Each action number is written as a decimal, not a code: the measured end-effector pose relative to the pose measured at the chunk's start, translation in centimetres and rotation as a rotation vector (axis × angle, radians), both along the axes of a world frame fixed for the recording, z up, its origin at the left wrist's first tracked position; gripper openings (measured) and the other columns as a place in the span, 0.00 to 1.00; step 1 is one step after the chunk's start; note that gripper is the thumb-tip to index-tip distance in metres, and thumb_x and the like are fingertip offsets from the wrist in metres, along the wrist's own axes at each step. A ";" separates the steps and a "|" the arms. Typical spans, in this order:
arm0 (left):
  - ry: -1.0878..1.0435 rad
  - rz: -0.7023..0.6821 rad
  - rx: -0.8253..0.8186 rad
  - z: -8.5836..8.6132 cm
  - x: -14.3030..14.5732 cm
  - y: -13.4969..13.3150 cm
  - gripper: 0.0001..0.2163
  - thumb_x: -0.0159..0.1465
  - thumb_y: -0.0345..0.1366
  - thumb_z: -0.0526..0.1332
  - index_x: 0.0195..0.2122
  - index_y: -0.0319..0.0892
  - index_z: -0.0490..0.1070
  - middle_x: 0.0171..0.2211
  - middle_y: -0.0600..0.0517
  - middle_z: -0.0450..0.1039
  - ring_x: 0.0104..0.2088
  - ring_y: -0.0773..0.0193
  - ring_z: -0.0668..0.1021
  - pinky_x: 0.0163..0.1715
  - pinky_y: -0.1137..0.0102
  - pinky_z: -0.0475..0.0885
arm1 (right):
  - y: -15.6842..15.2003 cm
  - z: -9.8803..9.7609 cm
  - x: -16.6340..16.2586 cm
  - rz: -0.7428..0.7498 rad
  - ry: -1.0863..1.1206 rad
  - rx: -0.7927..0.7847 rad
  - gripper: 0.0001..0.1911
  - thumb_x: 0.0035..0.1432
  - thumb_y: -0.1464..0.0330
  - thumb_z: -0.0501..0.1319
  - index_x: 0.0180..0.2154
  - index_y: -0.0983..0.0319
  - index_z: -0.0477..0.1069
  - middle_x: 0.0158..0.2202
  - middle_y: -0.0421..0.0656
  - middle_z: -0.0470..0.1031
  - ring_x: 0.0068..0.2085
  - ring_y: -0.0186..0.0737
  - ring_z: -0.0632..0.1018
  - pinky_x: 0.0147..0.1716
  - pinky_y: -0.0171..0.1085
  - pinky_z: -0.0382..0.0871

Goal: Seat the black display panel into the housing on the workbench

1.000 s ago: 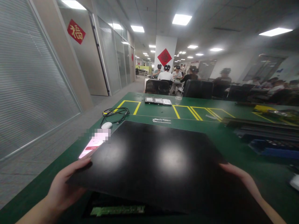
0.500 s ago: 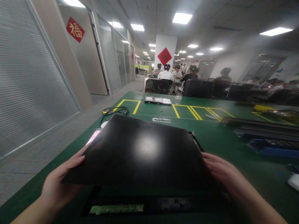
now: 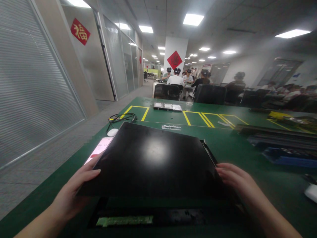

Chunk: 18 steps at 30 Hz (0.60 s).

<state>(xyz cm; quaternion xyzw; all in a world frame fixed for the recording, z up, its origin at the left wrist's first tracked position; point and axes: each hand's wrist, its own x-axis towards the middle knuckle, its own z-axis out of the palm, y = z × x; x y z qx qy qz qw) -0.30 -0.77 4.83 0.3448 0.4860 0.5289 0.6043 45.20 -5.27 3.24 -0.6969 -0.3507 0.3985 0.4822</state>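
A large, flat black panel (image 3: 153, 158), with a blurred bright reflection near its middle, is held tilted in front of me. My left hand (image 3: 74, 188) grips its left edge, thumb on top and the other fingers hidden underneath. At the right edge, my right hand (image 3: 237, 178) presses its fingers against the side; its thumb is hidden. Below the near edge shows part of a dark frame (image 3: 173, 215) with a green strip (image 3: 125, 220) in it. A narrow black edge piece (image 3: 209, 152) sticks out past the panel's far right side.
A lit phone (image 3: 101, 147) and a white mouse (image 3: 112, 132) lie beyond my left hand, near a coiled black cable (image 3: 123, 117). Hard drives (image 3: 167, 106) sit toward the table's (image 3: 160, 117) far edge. Dark bars (image 3: 277, 135) and a blue tray (image 3: 289, 157) lie right. People sit beyond.
The panel's left side has shifted to the right together with my left hand, uncovering more of the phone and mouse. My right hand has barely moved.
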 end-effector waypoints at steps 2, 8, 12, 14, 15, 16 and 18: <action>0.010 -0.027 0.018 -0.2 -0.2 0.1 0.32 0.54 0.43 0.68 0.61 0.54 0.70 0.47 0.58 0.85 0.47 0.46 0.83 0.45 0.61 0.80 | 0.1 -0.1 0.0 -0.001 -0.044 -0.007 0.15 0.44 0.59 0.70 0.35 0.60 0.80 0.34 0.45 0.83 0.36 0.44 0.80 0.32 0.36 0.71; 0.027 -0.032 0.032 -0.2 -0.2 -0.1 0.29 0.55 0.42 0.67 0.59 0.51 0.72 0.53 0.56 0.81 0.52 0.44 0.80 0.44 0.61 0.80 | 0.1 -0.2 0.2 -0.021 -0.093 -0.019 0.15 0.45 0.60 0.69 0.36 0.59 0.80 0.33 0.44 0.83 0.35 0.44 0.79 0.31 0.36 0.69; 0.023 -0.040 0.021 -0.3 -0.2 0.0 0.31 0.55 0.42 0.67 0.61 0.52 0.70 0.53 0.56 0.81 0.52 0.45 0.80 0.41 0.65 0.80 | 0.1 0.0 0.1 -0.037 -0.110 -0.029 0.15 0.45 0.60 0.68 0.36 0.59 0.80 0.31 0.44 0.83 0.35 0.45 0.79 0.31 0.38 0.69; 0.026 -0.056 0.041 -0.6 -0.4 0.2 0.29 0.55 0.42 0.67 0.60 0.52 0.71 0.52 0.56 0.82 0.51 0.44 0.81 0.39 0.64 0.81 | 0.1 -0.1 0.2 -0.029 -0.122 -0.031 0.14 0.46 0.60 0.68 0.35 0.59 0.80 0.32 0.43 0.83 0.35 0.45 0.79 0.32 0.38 0.69; 0.028 -0.060 0.054 -0.8 -0.5 0.3 0.28 0.55 0.43 0.67 0.59 0.52 0.72 0.52 0.56 0.82 0.51 0.44 0.81 0.40 0.64 0.81 | 0.1 -0.2 0.2 -0.022 -0.130 -0.032 0.13 0.46 0.60 0.68 0.35 0.58 0.80 0.33 0.43 0.83 0.36 0.45 0.79 0.32 0.38 0.69; 0.032 -0.063 0.067 -1.0 -0.6 0.4 0.26 0.55 0.43 0.67 0.58 0.52 0.74 0.52 0.56 0.82 0.51 0.44 0.81 0.41 0.63 0.80 | 0.1 -0.3 0.3 -0.014 -0.137 -0.033 0.13 0.47 0.60 0.67 0.35 0.58 0.80 0.33 0.43 0.83 0.37 0.45 0.79 0.33 0.38 0.69; 0.048 -0.067 0.086 -1.3 -0.8 0.5 0.24 0.56 0.42 0.67 0.55 0.52 0.76 0.52 0.57 0.82 0.52 0.44 0.80 0.45 0.62 0.79 | 0.1 -0.4 0.4 -0.001 -0.147 -0.038 0.12 0.47 0.60 0.67 0.34 0.58 0.80 0.34 0.43 0.83 0.37 0.45 0.79 0.33 0.38 0.69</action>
